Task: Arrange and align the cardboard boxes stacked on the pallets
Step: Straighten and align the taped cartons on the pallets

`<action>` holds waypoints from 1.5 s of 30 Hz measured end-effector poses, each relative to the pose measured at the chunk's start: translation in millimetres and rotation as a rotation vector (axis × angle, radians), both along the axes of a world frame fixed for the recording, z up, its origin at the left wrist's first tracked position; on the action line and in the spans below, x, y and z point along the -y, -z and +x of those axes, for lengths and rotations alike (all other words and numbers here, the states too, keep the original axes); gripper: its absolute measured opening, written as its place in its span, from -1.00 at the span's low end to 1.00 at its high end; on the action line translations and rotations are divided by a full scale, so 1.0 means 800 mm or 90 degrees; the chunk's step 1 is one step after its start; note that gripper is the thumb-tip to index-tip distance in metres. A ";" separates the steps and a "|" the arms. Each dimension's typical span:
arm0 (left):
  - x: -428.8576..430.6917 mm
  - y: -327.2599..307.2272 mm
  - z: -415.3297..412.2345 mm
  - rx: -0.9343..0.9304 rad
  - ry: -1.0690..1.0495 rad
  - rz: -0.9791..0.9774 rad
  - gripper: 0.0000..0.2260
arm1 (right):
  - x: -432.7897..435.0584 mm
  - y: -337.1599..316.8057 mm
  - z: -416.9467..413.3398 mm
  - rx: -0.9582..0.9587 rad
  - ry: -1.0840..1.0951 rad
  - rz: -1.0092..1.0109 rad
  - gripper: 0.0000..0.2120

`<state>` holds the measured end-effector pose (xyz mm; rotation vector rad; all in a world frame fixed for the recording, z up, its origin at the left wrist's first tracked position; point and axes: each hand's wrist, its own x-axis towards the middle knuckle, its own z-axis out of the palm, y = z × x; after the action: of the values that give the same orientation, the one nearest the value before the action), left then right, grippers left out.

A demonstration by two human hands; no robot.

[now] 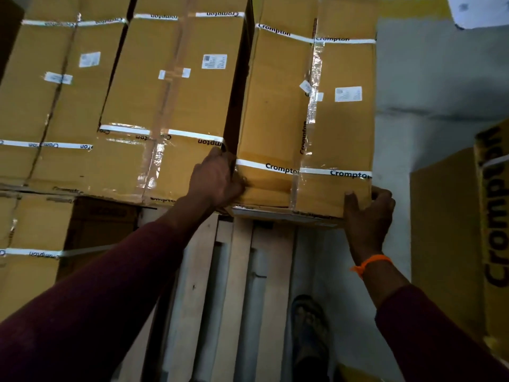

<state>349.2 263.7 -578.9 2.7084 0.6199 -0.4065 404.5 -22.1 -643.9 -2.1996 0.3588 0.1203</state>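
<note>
Right-hand box [305, 119] on the top layer, gripped at its near end; left hand [217, 179] clamped on the near left corner, fingers in the dark gap beside the middle box [176, 106]; right hand [367, 213] clasping the near right corner; neighbouring boxes lie side by side, apparently settled; this box sits askew, gap unclosed, alignment judged unfinished; pallet [220, 285] below

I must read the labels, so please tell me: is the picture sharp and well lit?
Head view: dim overall; glare on the clear tape; the white label is too blurred to read; wide-angle bending at the edges; strap print "Crompton" is legible.
</note>
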 end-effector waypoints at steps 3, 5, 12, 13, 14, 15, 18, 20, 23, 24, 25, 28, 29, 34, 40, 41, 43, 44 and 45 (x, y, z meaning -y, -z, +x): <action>-0.003 0.000 0.002 -0.006 -0.024 0.001 -0.63 | 0.000 -0.005 -0.005 0.013 -0.023 0.013 -0.58; -0.006 0.002 0.004 -0.027 -0.032 0.007 -0.64 | 0.000 -0.008 -0.009 0.022 -0.040 0.015 -0.59; -0.020 0.007 -0.005 -0.067 -0.009 0.001 -0.66 | -0.004 -0.015 -0.029 0.033 -0.051 0.023 -0.57; -0.022 0.009 -0.007 -0.070 -0.012 -0.001 -0.66 | -0.004 -0.015 -0.034 0.029 -0.054 0.023 -0.57; -0.023 0.010 -0.009 -0.072 -0.019 -0.003 -0.66 | -0.004 -0.016 -0.037 0.026 -0.058 0.026 -0.56; -0.022 0.010 -0.011 -0.069 -0.026 -0.004 -0.67 | -0.004 -0.016 -0.040 0.025 -0.062 0.028 -0.55; -0.014 0.012 -0.015 -0.030 -0.050 -0.017 -0.70 | -0.003 -0.016 -0.039 0.020 -0.056 0.023 -0.53; -0.010 0.014 -0.020 -0.011 -0.071 -0.014 -0.70 | -0.004 -0.016 -0.040 0.018 -0.060 0.023 -0.51; -0.006 0.018 -0.031 0.023 -0.088 -0.016 -0.71 | -0.003 -0.012 -0.049 0.007 -0.075 0.026 -0.46; -0.004 0.018 -0.035 0.043 -0.088 -0.017 -0.71 | -0.002 -0.011 -0.052 0.003 -0.080 0.027 -0.44; -0.001 0.018 -0.039 0.068 -0.091 -0.020 -0.69 | 0.000 -0.009 -0.053 0.001 -0.084 0.028 -0.42; 0.010 0.018 -0.051 0.149 -0.157 -0.066 -0.53 | 0.002 -0.007 -0.053 -0.005 -0.098 0.028 -0.39; 0.013 0.019 -0.054 0.169 -0.176 -0.082 -0.49 | 0.004 -0.007 -0.054 -0.005 -0.102 0.031 -0.39; 0.012 0.018 -0.048 0.112 -0.237 -0.128 -0.27 | 0.017 -0.016 -0.043 -0.026 -0.181 0.108 -0.35; 0.006 0.020 -0.041 0.065 -0.216 -0.112 -0.27 | 0.029 -0.012 -0.031 -0.074 -0.243 0.117 -0.32; 0.006 0.021 -0.041 0.059 -0.211 -0.104 -0.27 | 0.029 -0.011 -0.031 -0.078 -0.248 0.118 -0.32; 0.009 0.021 -0.041 0.048 -0.204 -0.104 -0.27 | 0.031 -0.009 -0.031 -0.078 -0.261 0.106 -0.30; 0.010 0.021 -0.040 0.046 -0.204 -0.107 -0.27 | 0.031 -0.007 -0.031 -0.081 -0.267 0.094 -0.29; 0.010 0.020 -0.039 0.039 -0.204 -0.109 -0.26 | 0.032 -0.006 -0.030 -0.082 -0.268 0.083 -0.28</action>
<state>318.3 255.5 -594.6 2.3949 0.9378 -0.2790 380.4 -47.7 -639.5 -2.1136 -0.0469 0.5033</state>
